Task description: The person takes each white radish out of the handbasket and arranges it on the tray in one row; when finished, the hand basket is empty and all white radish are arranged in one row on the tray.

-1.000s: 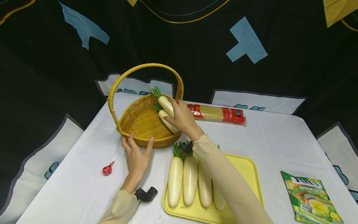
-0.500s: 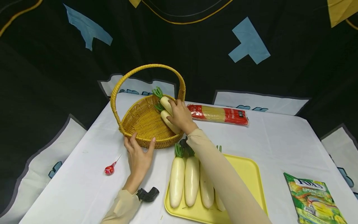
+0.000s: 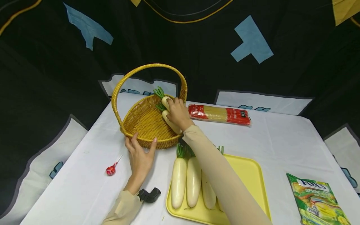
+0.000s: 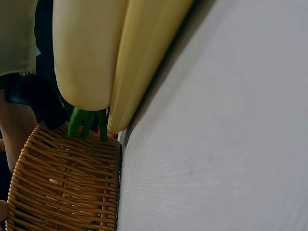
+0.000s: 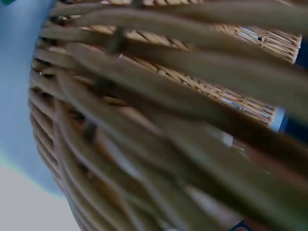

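Note:
A wicker basket (image 3: 160, 144) with a tall arched handle stands at the back left of the table. Inside its right side lie two white radishes with green tops, an upper one (image 3: 165, 101) and a lower one (image 3: 168, 121). My right hand (image 3: 179, 115) grips the upper radish, hiding its lower end. At the front rim, my left hand (image 3: 140, 161) touches the basket with spread fingers and thumb. Basket weave (image 5: 144, 96) fills most of the right wrist view. The left wrist view has the basket's outer wall (image 4: 67, 178) and a radish (image 4: 89, 57) close by.
A yellow tray (image 3: 250, 175) holds several more white radishes (image 3: 178, 184), partly under my right sleeve. Behind it lies a red-and-yellow noodle packet (image 3: 215, 113). A red lollipop (image 3: 111, 170) is at the left, and a green FOX'S bag (image 3: 317, 200) at the right.
My right hand, still at the upper radish, has shifted slightly lower and its forearm has swung a little left. The left hand stays at the basket rim. The whole view has drifted slightly.

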### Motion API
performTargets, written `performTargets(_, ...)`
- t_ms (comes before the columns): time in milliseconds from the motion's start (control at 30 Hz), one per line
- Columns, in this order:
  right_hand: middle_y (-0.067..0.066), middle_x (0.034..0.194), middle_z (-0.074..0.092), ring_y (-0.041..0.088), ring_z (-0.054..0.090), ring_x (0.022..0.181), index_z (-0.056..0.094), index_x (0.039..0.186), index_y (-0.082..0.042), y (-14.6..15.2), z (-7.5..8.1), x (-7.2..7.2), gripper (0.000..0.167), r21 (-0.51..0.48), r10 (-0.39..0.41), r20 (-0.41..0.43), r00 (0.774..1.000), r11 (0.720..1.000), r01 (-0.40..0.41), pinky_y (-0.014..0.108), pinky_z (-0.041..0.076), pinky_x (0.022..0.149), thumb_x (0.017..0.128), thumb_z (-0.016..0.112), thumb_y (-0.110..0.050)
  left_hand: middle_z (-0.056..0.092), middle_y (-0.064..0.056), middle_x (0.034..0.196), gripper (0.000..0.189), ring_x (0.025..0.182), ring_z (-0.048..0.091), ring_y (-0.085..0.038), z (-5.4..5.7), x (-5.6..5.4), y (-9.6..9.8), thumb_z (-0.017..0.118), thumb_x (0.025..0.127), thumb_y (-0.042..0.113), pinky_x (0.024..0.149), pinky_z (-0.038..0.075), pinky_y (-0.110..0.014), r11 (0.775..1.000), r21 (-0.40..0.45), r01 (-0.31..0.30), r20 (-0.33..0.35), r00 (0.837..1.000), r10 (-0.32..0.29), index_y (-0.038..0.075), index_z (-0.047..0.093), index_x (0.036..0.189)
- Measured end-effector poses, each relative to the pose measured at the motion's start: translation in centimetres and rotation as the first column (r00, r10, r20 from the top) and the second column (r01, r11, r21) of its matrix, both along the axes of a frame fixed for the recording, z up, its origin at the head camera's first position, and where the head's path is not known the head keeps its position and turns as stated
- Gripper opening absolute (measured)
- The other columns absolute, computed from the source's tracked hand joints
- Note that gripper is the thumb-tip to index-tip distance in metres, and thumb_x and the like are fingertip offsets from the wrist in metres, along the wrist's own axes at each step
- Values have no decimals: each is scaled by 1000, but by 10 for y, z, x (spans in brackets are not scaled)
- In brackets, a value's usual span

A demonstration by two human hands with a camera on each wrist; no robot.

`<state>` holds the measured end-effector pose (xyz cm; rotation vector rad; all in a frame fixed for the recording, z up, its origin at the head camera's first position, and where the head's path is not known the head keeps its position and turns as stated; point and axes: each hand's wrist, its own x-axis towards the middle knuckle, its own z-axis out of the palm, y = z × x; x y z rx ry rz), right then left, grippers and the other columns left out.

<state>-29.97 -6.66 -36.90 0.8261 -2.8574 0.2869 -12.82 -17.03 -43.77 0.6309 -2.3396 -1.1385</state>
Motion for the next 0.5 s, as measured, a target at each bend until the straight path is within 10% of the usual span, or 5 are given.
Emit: performTargets(500, 13, 122, 52, 26, 50, 110, 37, 137, -14, -4, -10, -6, 61, 100, 22, -117, 993, 995, -11, 36, 45, 88, 83, 63, -28, 3, -22, 148, 80, 128, 26, -49, 0, 2, 0, 56, 79, 59, 94, 33, -58, 1000, -14, -8, -12, 1000, 8, 15, 25, 138)
